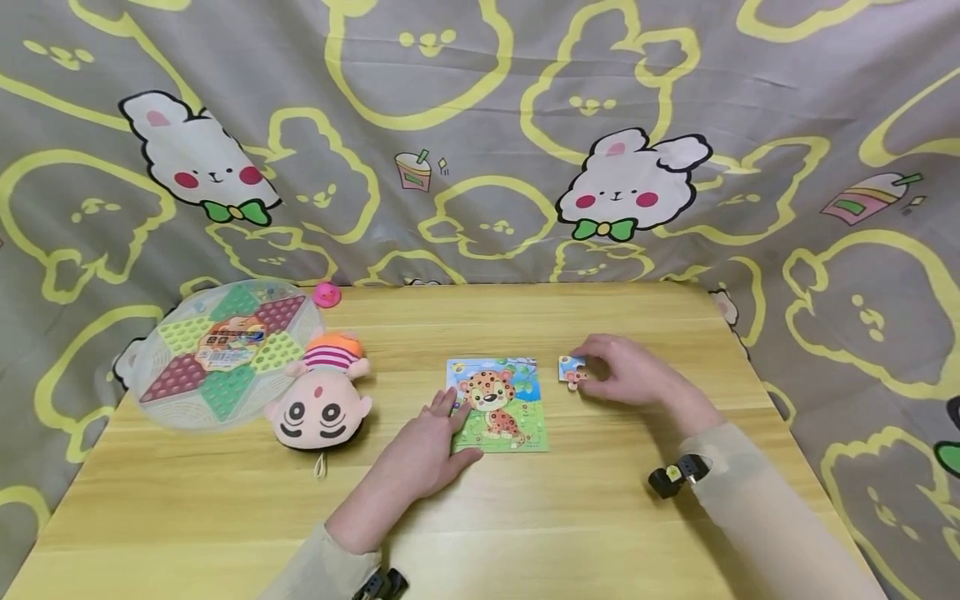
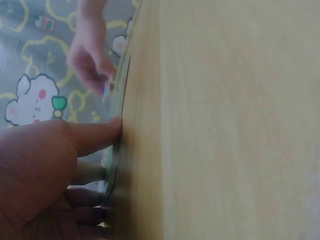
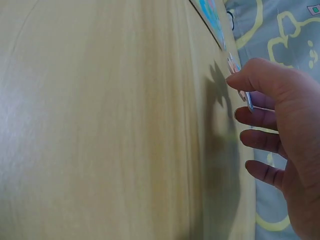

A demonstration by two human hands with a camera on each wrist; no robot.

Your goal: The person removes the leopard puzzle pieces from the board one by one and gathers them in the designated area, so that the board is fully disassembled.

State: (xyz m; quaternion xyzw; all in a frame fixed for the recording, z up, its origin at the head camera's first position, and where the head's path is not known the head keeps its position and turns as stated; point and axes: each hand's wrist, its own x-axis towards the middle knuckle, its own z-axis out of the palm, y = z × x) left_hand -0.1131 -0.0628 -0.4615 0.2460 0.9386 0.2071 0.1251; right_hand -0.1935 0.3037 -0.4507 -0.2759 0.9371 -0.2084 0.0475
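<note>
A square leopard-cub jigsaw puzzle (image 1: 498, 408) lies flat in the middle of the wooden table. My left hand (image 1: 425, 446) rests on its left edge, fingers stretched along the border and thumb by the lower corner. To the right of the puzzle my right hand (image 1: 626, 371) pinches a small jigsaw piece (image 1: 572, 369) printed in blue and spotted orange. In the right wrist view the piece (image 3: 242, 85) is between thumb and fingertips, a little above the table, while the other fingers hang loosely apart.
On the left a plush doll (image 1: 322, 400) lies beside a round Chinese checkers board (image 1: 225, 354). Behind them sits a small pink rubber duck (image 1: 327, 294). A patterned curtain (image 1: 480, 150) hangs along the back and sides of the wooden table (image 1: 525, 517).
</note>
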